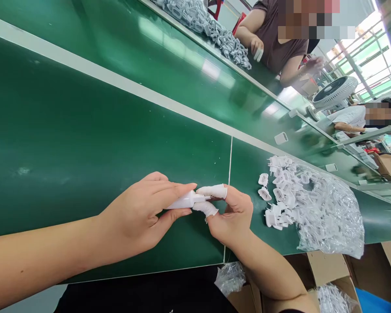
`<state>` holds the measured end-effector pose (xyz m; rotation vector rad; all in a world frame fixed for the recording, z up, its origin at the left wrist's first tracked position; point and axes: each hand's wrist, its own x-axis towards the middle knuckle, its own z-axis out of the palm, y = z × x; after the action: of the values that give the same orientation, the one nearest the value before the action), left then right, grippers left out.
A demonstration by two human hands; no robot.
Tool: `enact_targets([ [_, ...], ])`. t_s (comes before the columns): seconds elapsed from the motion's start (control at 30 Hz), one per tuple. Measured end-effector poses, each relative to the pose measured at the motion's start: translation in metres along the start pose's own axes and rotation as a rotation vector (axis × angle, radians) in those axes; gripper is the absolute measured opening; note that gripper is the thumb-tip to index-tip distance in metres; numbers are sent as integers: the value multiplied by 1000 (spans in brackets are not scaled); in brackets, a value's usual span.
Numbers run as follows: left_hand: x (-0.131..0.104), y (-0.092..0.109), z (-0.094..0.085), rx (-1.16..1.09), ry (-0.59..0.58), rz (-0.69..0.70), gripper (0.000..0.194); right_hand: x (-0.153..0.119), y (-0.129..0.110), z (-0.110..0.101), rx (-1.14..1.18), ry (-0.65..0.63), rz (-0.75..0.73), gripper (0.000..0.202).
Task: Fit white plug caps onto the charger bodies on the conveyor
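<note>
Over the green work surface, my left hand [146, 204] is closed around a smooth white plastic piece [181, 201], its thumb and fingers along the sides. The piece points right and narrows to a thin, prong-like end. My right hand [231, 213] pinches at that end, with white coverings on the thumb and a finger. The fingertips hide much of the join, so I cannot tell whether it is one part or two. To the right of my right hand lie several loose white two-pin plug pieces [282, 191].
A clear plastic bag [332, 213] of white pieces lies on the right. Cardboard boxes [329, 269] stand below the table edge. Beyond a pale divider strip [117, 80], a co-worker [273, 39] sits near a heap of grey-white parts [211, 30]. A fan [335, 91] stands farther right.
</note>
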<state>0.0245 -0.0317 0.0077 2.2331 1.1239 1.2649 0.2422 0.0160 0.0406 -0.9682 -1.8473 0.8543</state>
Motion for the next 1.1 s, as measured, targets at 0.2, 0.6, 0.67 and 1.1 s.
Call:
enact_targets([
  [0.2,4,7,-3,-365,-49,-719,51,14,12,-3,350,-123,564,41],
  [0.6,26,-2,-3,-1022,18,-861,50,2,22,2,-115,-84,-297,63],
  [0.67,24,-2,-2,-1030,9,-847,49,2,23,2,-223,-62,-396,63],
  [1.1,7,-9,8,-969,10,-749,34,3,22,4,-214,-78,-451,59],
])
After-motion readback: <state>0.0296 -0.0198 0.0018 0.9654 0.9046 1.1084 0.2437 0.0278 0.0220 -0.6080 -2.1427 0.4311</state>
